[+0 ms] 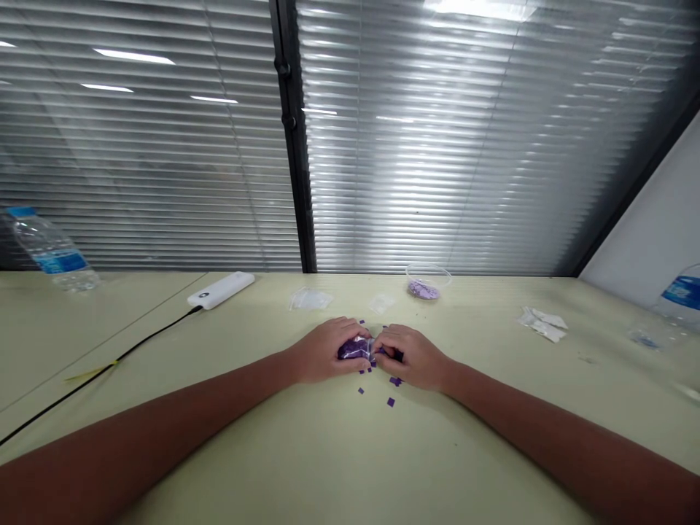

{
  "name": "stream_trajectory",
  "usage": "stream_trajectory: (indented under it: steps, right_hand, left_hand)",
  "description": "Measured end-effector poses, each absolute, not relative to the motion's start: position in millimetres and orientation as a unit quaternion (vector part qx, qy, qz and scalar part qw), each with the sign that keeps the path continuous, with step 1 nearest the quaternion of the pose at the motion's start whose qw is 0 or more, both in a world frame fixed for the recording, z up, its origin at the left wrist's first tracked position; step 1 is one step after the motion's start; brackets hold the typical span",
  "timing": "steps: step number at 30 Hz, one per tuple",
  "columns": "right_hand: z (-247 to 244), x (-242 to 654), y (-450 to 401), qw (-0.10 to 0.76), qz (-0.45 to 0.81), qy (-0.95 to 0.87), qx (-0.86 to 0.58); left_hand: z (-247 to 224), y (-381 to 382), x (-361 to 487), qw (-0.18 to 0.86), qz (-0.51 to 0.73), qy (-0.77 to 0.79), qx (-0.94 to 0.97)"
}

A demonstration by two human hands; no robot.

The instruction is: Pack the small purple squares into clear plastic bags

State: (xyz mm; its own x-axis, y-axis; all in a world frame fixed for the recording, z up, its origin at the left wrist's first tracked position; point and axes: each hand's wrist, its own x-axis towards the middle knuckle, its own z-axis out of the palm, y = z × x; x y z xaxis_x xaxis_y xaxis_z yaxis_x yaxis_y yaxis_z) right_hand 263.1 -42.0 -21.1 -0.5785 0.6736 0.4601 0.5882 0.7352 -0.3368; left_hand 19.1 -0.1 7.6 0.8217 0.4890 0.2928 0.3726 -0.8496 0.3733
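Observation:
My left hand [331,351] is closed around a small clear plastic bag [356,348] filled with dark purple pieces. The bag lies on its side, its mouth toward the right. At that mouth my right hand [411,357] has its fingers pinched together, with dark purple pieces [398,355] showing in their curl. The fingertips partly hide the bag's opening. Several loose purple squares lie on the table around the hands, among them a purple square [391,402] in front of the right hand.
Behind the hands stands a clear round tub [428,277] with pale lilac pieces. Flat clear bags [310,299] lie to its left. A white power bank [222,290] with a black cable and a water bottle [57,251] are at left. White packets [543,323] and another bottle [681,297] are at right.

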Motion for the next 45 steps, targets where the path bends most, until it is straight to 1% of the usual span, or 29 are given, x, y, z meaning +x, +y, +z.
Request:
stream_trajectory:
  steps: [45]
  right_hand:
    - [-19.9, 263.6, -42.6, 0.289, 0.072, -0.885, -0.358]
  left_hand:
    - [7.2, 1.1, 19.8, 0.152, 0.190, 0.225, 0.943]
